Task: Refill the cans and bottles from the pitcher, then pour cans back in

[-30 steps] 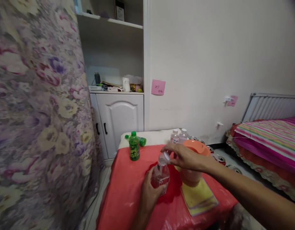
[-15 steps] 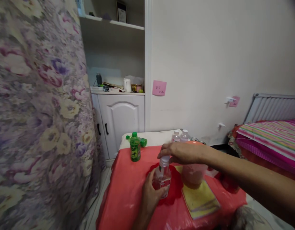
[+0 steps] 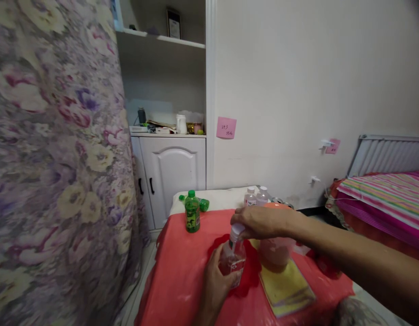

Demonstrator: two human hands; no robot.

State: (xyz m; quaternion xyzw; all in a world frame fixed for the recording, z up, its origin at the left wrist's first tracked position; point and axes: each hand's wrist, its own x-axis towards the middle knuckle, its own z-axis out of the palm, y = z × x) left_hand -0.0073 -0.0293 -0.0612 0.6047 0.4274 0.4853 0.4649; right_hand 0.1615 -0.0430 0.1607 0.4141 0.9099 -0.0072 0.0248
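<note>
Fingers of the left hand (image 3: 216,283) are wrapping the clear bottle (image 3: 237,260) above the red dish (image 3: 253,269), inward from the table's (image 3: 180,267) left edge; the right hand's (image 3: 262,221) are pinching its white cap (image 3: 237,231), sitting on the neck, tightness unclear. A green bottle (image 3: 192,215) is standing toward the far-left corner.

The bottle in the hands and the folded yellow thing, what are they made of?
The bottle looks like thin, glossy plastic, since it is see-through, though looks alone can't rule out glass. The folded yellow thing seems to be dull, soft cloth, because it lies in floppy layers.
</note>
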